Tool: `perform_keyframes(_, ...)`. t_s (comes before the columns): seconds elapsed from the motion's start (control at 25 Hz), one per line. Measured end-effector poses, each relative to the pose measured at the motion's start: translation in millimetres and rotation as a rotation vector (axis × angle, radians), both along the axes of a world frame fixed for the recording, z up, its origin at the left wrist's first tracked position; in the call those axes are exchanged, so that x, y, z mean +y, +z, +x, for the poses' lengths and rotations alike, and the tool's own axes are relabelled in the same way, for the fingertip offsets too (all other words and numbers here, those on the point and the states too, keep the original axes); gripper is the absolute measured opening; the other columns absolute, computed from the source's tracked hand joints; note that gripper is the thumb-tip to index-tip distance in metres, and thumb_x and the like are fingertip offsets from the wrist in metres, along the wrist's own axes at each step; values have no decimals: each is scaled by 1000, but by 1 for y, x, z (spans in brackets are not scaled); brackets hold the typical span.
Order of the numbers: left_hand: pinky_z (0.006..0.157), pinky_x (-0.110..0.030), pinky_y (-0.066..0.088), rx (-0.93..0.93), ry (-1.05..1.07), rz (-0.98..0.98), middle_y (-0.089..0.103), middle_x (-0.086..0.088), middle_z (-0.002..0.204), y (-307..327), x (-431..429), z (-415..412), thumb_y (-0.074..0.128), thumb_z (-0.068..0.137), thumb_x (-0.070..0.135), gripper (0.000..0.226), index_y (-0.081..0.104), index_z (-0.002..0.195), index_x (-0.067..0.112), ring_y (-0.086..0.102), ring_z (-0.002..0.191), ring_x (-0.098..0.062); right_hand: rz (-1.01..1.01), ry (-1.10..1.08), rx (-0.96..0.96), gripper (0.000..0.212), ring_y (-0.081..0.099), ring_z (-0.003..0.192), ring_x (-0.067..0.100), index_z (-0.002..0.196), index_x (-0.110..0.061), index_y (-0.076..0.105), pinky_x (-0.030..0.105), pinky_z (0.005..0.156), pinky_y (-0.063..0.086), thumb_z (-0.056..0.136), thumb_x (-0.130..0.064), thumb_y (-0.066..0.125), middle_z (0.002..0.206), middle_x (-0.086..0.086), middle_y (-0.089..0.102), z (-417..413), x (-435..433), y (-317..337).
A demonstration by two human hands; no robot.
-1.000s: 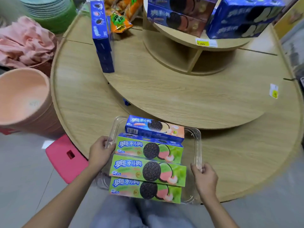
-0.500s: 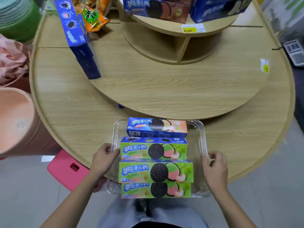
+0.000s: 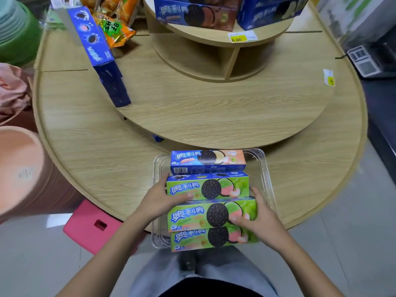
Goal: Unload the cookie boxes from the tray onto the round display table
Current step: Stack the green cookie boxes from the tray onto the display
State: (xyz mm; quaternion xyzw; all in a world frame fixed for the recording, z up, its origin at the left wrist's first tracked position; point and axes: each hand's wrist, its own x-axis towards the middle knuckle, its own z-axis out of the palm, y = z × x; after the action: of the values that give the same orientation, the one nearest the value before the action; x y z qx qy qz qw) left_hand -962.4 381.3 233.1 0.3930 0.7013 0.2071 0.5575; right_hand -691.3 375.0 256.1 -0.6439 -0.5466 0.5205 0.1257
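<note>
the clear tray (image 3: 266,181) sat on the near rim of the round display table (image 3: 90,133), four cookie boxes inside; the left hand (image 3: 159,197) clasped the second green box (image 3: 207,186) — the right hand (image 3: 260,219) clamped the middle green box (image 3: 212,214). each hand took a box end, likely to lift them out — none unloaded yet.

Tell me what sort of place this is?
Most likely a small shop: a tiered round display table with a yellow 6.00 price tag, stacked cookie boxes on its top tier, and snack bags.
</note>
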Motion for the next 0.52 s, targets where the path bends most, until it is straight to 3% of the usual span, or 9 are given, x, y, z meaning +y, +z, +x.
perform_keyframes(0.12, 82, -35, 54, 17, 82, 50, 70, 12, 93, -5, 2, 3, 80, 66, 34, 50, 52, 107, 33, 68, 87, -12, 5, -22, -40, 72, 63, 87, -11, 114, -44, 46, 13, 81, 48, 58, -29, 87, 101, -24, 64, 2, 0, 2)
perform_keyframes(0.2, 67, -24, 55, -62, 161, 46, 71, 0, 95, -7, 1, -1, 81, 67, 19, 51, 56, 111, 21, 69, 76, -8, 12, -46, -91, 76, 65, 88, 2, 119, -32, 53, 25, 82, 51, 52, -31, 89, 96, -15, 69, 5, -3, 3)
perform_keyframes(0.28, 58, -18, 53, -121, 191, 71, 71, -5, 96, -5, 0, -9, 84, 62, 14, 55, 57, 110, 14, 70, 75, -8, 44, -76, -118, 74, 63, 80, -6, 117, -23, 57, 14, 74, 48, 51, -24, 90, 90, -16, 66, 6, -6, 7)
perform_keyframes(0.4, 59, -24, 54, -139, 192, 149, 71, -7, 97, -4, 1, -20, 86, 51, 19, 55, 60, 100, 22, 68, 87, -21, 62, -39, -111, 74, 57, 75, -20, 111, -31, 54, 1, 65, 42, 49, -15, 91, 95, -19, 62, 8, -8, 19)
perform_keyframes(0.52, 65, -17, 55, -113, 188, 225, 70, -2, 97, 4, 4, -30, 85, 40, 33, 61, 61, 96, 30, 66, 87, -15, 78, 75, -113, 70, 63, 81, -4, 97, -44, 55, 9, 71, 47, 44, -19, 93, 100, -11, 66, 11, -4, 42)
